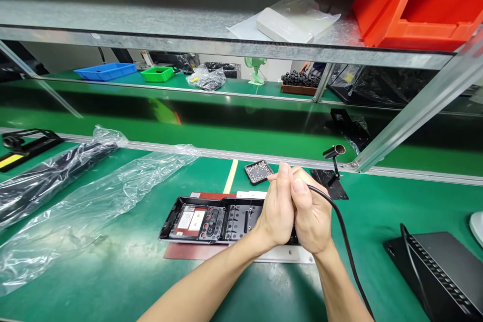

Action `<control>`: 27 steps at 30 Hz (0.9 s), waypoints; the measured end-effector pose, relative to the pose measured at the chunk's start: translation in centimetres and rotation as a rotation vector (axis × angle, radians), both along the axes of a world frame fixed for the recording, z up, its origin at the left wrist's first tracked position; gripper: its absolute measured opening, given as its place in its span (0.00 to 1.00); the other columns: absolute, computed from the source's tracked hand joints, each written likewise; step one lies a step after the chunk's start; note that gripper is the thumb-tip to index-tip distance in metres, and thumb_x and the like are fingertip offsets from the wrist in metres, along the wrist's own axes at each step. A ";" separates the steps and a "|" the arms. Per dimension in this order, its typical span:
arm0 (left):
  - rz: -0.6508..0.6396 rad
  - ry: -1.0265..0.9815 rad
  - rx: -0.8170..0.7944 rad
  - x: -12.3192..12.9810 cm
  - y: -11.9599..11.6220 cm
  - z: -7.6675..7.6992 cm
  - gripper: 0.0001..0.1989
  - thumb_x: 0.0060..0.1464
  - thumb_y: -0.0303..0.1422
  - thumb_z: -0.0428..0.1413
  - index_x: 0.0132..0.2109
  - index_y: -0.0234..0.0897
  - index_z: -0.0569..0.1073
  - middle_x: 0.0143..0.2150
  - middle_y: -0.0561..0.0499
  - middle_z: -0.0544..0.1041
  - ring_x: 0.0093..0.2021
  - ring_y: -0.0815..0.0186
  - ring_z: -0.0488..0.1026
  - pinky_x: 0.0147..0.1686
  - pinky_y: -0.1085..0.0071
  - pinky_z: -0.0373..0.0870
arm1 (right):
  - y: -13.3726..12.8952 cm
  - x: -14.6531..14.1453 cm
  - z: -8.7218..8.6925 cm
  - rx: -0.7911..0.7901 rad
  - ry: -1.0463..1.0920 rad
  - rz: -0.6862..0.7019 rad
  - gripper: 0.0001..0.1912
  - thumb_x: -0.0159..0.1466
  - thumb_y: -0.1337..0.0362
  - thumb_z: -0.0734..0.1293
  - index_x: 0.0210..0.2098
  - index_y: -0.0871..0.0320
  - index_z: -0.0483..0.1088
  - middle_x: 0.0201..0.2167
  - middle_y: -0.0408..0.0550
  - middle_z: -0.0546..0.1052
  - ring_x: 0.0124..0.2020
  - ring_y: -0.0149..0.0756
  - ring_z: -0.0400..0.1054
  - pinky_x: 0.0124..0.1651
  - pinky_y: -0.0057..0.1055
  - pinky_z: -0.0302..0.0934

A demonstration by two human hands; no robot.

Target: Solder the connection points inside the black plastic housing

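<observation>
A long black plastic housing (215, 221) with compartments and red-ringed holes lies on a red and white plate (188, 251) on the green bench. Above its right end, my left hand (278, 206) and my right hand (311, 209) press together, both with fingers curled. A black cable (341, 221) comes out of my right hand and runs down to the bottom edge. What the left fingers hold, if anything, is hidden. Just behind the hands sits a small black tray of tiny metal parts (258, 172).
Plastic-wrapped black parts (56, 176) and a clear bag (124, 196) lie at left. A black stand (334, 176) is behind my right hand, a black device (437, 271) at right. An overhead shelf (151, 15) holds a red bin (422, 10).
</observation>
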State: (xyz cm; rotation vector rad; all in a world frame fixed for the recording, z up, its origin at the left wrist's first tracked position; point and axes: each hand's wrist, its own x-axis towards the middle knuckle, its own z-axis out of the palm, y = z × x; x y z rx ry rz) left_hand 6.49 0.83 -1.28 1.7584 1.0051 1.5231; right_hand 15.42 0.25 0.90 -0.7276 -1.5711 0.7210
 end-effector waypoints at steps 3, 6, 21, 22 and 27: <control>0.031 0.027 -0.007 0.0 0.0 -0.2 0.31 0.71 0.55 0.31 0.47 0.36 0.69 0.43 0.40 0.77 0.46 0.57 0.75 0.54 0.57 0.76 | 0.0 -0.1 0.0 0.009 0.010 -0.004 0.19 0.75 0.59 0.58 0.28 0.56 0.67 0.30 0.44 0.71 0.33 0.33 0.63 0.39 0.35 0.57; 0.006 0.030 -0.027 0.0 -0.1 0.0 0.30 0.73 0.52 0.30 0.43 0.38 0.69 0.39 0.42 0.77 0.42 0.58 0.75 0.51 0.58 0.77 | 0.0 -0.1 0.0 0.008 0.027 0.001 0.19 0.75 0.59 0.58 0.28 0.56 0.67 0.31 0.45 0.71 0.34 0.34 0.64 0.40 0.35 0.58; -0.077 -0.072 -0.066 0.1 -0.4 1.2 0.29 0.74 0.48 0.28 0.35 0.40 0.65 0.32 0.47 0.71 0.33 0.63 0.70 0.44 0.62 0.74 | 0.0 -0.2 -0.2 0.019 0.034 0.002 0.19 0.75 0.60 0.59 0.29 0.56 0.68 0.31 0.45 0.71 0.34 0.34 0.64 0.40 0.36 0.58; -0.071 -0.067 -0.057 0.0 -0.4 1.2 0.29 0.74 0.48 0.29 0.36 0.39 0.65 0.32 0.47 0.71 0.34 0.63 0.70 0.44 0.62 0.74 | 0.0 -0.2 -0.2 0.019 0.031 0.002 0.19 0.75 0.60 0.59 0.29 0.56 0.68 0.32 0.46 0.71 0.34 0.34 0.63 0.40 0.36 0.58; -0.045 -0.004 -0.042 -0.1 -0.4 0.5 0.28 0.74 0.49 0.28 0.40 0.38 0.66 0.38 0.43 0.75 0.38 0.60 0.73 0.48 0.58 0.74 | 0.0 -0.2 -0.3 0.021 0.037 -0.008 0.19 0.75 0.60 0.59 0.28 0.56 0.68 0.31 0.46 0.71 0.34 0.35 0.63 0.39 0.37 0.59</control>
